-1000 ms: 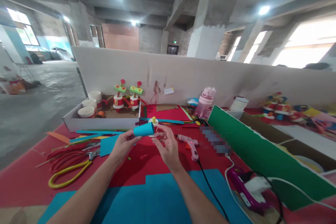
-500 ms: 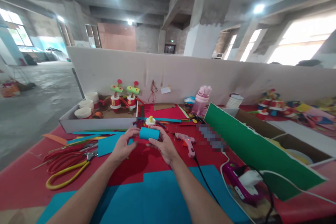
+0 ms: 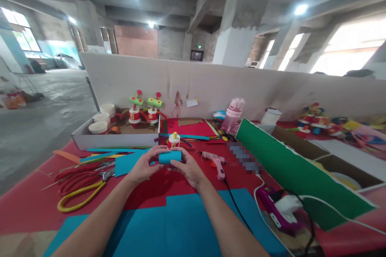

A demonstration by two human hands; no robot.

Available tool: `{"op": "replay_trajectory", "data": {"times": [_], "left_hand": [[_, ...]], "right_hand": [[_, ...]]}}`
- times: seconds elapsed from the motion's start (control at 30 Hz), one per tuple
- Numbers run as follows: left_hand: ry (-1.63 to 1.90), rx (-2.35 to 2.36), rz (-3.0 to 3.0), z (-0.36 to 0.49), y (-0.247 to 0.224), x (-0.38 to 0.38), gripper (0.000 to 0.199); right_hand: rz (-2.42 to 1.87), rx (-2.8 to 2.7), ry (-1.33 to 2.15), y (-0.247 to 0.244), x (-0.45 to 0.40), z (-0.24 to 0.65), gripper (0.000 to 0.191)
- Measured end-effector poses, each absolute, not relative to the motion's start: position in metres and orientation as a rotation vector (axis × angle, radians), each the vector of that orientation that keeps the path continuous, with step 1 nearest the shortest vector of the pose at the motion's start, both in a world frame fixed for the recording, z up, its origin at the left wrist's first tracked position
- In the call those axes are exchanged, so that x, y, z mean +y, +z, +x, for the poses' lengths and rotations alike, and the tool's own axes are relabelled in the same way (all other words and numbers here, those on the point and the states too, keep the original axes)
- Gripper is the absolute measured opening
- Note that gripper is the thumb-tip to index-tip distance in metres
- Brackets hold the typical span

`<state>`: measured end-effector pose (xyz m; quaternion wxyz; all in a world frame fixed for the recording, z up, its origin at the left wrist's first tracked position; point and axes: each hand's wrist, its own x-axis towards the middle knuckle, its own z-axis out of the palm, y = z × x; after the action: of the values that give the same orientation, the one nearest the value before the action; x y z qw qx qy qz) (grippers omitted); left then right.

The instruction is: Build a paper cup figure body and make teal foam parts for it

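A rolled blue paper tube (image 3: 169, 157) lies sideways between my two hands, just above the red tabletop. My right hand (image 3: 188, 166) grips its right end, thumb along the lower front and fingers behind. At the left end, my left hand (image 3: 144, 166) curls its fingers over the top edge, with the thumb below. Right behind the tube stands a white paper cup figure (image 3: 174, 140) with a yellow piece on top and dark coiled arms. To the right of my right hand rests a pink hot glue gun (image 3: 215, 162) with a lit red light.
Yellow-handled scissors (image 3: 81, 200) and paper strips lie left. Blue sheets (image 3: 169, 229) cover the near table. A shallow box (image 3: 114, 140) holds cups and finished figures. Right are a purple power strip (image 3: 279, 211), cords, and a green-sided box (image 3: 289, 168). A pink bottle (image 3: 233, 114) stands behind.
The left hand's fingers have closed in on the tube's left end. The tube sits slightly lower and more level. The camera view has shifted a little.
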<state>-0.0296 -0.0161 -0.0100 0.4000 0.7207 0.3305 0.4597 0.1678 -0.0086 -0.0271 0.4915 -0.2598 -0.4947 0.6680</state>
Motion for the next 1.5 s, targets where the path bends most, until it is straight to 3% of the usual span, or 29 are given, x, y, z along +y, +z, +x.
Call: {"op": "replay_trajectory", "data": {"times": [0.37, 0.7, 0.83, 1.03, 1.23, 1.4, 1.5], "left_hand": [[1.228, 0.858, 1.452, -0.025, -0.015, -0.014, 0.045], [1.154, 0.658, 1.025, -0.009, -0.024, -0.017, 0.043], [1.002, 0.725, 1.108, -0.007, -0.029, -0.02, 0.045], [0.995, 0.962, 1.379, -0.021, -0.023, -0.012, 0.05], [1.356, 1.128, 1.55, -0.038, -0.008, -0.007, 0.039], [1.163, 1.05, 1.729, -0.042, -0.003, -0.012, 0.038], [1.101, 1.047, 1.764, -0.042, -0.006, -0.011, 0.025]], "right_hand": [[-0.618, -1.158, 1.544, -0.029, -0.007, 0.164, 0.062], [-0.675, -1.265, 1.411, -0.036, -0.009, 0.153, 0.051], [-0.704, -1.241, 1.417, -0.04, -0.008, 0.152, 0.039], [-0.691, -1.247, 1.416, -0.033, -0.004, 0.161, 0.042], [-0.739, -1.305, 1.516, -0.027, -0.008, 0.165, 0.046], [-0.739, -1.411, 1.517, -0.025, -0.012, 0.165, 0.049], [-0.785, -1.421, 1.516, -0.025, -0.013, 0.165, 0.051]]}}
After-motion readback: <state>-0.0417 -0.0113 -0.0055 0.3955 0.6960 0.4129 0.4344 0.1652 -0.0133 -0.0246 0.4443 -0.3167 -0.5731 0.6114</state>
